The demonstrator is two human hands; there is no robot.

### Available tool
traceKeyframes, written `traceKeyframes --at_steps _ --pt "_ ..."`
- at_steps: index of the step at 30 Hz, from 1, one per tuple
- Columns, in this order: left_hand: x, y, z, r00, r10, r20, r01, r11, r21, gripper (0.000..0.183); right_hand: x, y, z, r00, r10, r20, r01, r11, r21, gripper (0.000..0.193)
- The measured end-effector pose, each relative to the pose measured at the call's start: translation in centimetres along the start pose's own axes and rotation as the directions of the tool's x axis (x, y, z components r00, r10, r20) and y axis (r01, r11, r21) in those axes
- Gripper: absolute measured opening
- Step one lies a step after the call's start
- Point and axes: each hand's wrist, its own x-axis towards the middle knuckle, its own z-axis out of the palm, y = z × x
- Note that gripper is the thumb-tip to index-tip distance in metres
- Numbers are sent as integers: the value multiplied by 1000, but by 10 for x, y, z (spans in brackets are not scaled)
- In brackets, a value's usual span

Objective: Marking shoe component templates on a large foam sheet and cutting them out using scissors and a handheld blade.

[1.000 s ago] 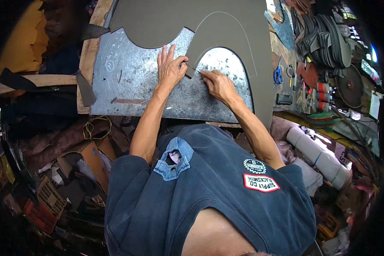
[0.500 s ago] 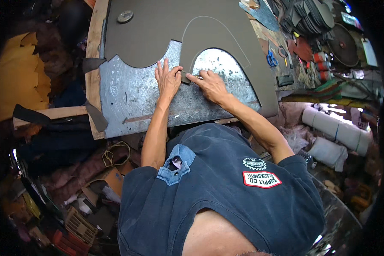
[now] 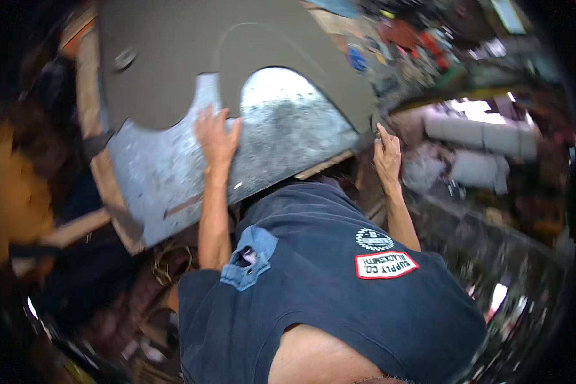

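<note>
My left hand (image 3: 217,136) lies with fingers spread on the bare grey metal sheet (image 3: 173,166) covering the bench, just below a narrow tongue of a dark grey-brown sheet material (image 3: 166,51). That sheet has curved cut-outs along its near side and a pale arched line drawn on it. My right hand (image 3: 388,157) is off the bench's right corner, fingers closed. A small dark thing (image 3: 374,122) shows at its fingertips, too blurred to name.
A round metal object (image 3: 124,60) rests on the sheet's upper left. Blue-handled scissors (image 3: 356,59) and blurred tools lie at the back right. White rolls (image 3: 480,136) are beyond my right hand. Wooden beams (image 3: 89,83) edge the bench's left; yellow material (image 3: 16,185) hangs farther left.
My right hand has left the sheet's tongue and swung right, past the bench corner. My left hand has flattened and spread its fingers. The small end of the tongue no longer shows there. The view has turned.
</note>
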Motion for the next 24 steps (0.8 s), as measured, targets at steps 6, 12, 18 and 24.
traceKeyframes --at_steps 6,12,18,24 --pt "-3 2 2 993 113 16 -114 988 105 37 -61 89 -29 552 824 128 -759 432 487 46" --pt "0 7 2 998 44 34 -47 994 100 26 -104 117 10 265 809 525 -897 6 442 54" --pt "4 16 -5 999 -20 34 18 998 68 27 -107 166 33 118 803 584 -907 -152 392 8" --pt "72 19 -12 986 -7 -167 18 998 66 41 50 195 -14 613 717 331 -609 163 776 13"
